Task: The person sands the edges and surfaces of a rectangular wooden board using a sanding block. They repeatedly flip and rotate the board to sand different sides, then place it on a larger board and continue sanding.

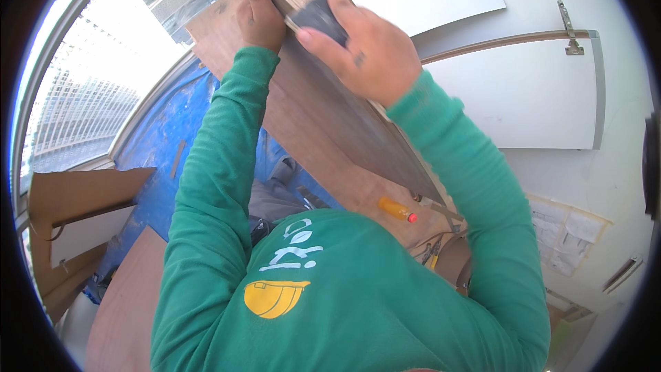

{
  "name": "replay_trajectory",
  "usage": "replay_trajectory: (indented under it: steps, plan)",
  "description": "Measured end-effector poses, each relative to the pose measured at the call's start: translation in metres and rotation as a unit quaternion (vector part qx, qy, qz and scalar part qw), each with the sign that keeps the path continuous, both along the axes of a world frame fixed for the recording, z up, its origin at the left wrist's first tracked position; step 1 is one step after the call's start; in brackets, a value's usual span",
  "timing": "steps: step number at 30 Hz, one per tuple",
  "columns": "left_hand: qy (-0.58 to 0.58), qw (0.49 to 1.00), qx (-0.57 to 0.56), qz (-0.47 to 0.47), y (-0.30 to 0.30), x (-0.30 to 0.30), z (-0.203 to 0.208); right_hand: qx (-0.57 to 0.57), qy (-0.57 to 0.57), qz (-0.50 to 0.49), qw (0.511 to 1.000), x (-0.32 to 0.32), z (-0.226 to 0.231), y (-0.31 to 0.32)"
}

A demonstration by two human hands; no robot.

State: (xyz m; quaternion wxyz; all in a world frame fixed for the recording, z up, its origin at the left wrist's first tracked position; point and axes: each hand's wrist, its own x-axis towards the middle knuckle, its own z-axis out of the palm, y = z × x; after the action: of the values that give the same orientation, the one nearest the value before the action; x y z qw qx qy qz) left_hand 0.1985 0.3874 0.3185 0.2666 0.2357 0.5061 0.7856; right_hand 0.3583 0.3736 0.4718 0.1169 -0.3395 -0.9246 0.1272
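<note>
My right hand [379, 52] grips a dark grey sanding block [320, 19] between the thumb and fingers. The block sits at the upper edge of a brown wooden board [330, 107], which stands tilted on its long side. Its layered edge shows between my two hands. My left hand [263, 17] is closed on that same board near its far end, thumb pointing up; its other fingers are partly hidden. Slight blur covers my right hand and the block.
Below the board lies a wider plywood sheet [303, 124] with an orange bottle [397, 209] with a red cap on it. White hinged panels [523, 93] lean at the right. Blue sheeting [165, 117] covers the floor by the window; cardboard [89, 193] stands at left.
</note>
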Motion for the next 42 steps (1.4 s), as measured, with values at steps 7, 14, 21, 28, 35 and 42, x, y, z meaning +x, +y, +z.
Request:
replay_trajectory:
  steps: [7, 14, 21, 28, 35, 42]
  plan:
    - [0.013, 1.0, -0.006, -0.027, -0.011, -0.01, -0.001, -0.004, -0.015, 0.015, 1.0, -0.026, -0.007, 0.016]
    - [0.009, 1.0, 0.003, 0.013, -0.008, -0.002, 0.002, -0.029, -0.032, -0.055, 0.998, 0.158, 0.015, -0.109]
    - [0.031, 0.999, 0.008, -0.006, -0.02, -0.009, 0.0, -0.026, 0.008, -0.009, 1.0, 0.04, 0.007, -0.042]
    - [-0.013, 0.999, 0.028, -0.036, -0.017, -0.013, -0.008, -0.021, 0.001, 0.001, 1.0, -0.037, 0.007, -0.012]
    - [0.038, 0.999, -0.024, -0.023, -0.02, -0.015, -0.001, -0.033, 0.015, -0.016, 0.999, 0.05, 0.016, -0.067]
    - [-0.001, 1.0, 0.015, -0.024, -0.016, -0.011, 0.0, 0.005, -0.021, -0.012, 1.0, -0.098, 0.0, 0.02]
